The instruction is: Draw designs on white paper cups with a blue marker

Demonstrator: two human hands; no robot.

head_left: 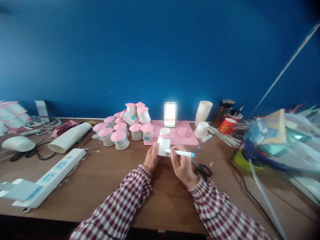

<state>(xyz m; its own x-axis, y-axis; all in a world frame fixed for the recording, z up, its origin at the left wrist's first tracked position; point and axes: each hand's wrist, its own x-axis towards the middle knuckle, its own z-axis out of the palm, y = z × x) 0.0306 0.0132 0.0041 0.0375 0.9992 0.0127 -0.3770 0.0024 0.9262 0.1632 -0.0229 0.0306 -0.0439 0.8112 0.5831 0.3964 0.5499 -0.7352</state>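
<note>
Cup (163, 146): mid-table, just nearer than the pink sheet (192, 140); blue zigzag mark ran low on its wall. L hand (150, 157) was curled on the cup's left side, steadying it; R hand (182, 165) held a pen (183, 153) in a writing grip, tip at the lower wall – exact contact couldn't be confirmed.

Handling (judged): v. light, thin-walled, prob. paper; would dent under a squeeze & slide if pushed. Best hold: low by the rim, fingers off the ink in case wet.

Clearances: scissors (203, 170) lay just beside R wrist; roofed cups (118, 135) stood near on the left. Most room was over the table (105, 186) on L side, short of the power strip (58, 170). Near edge – well apart from the cup.
</note>
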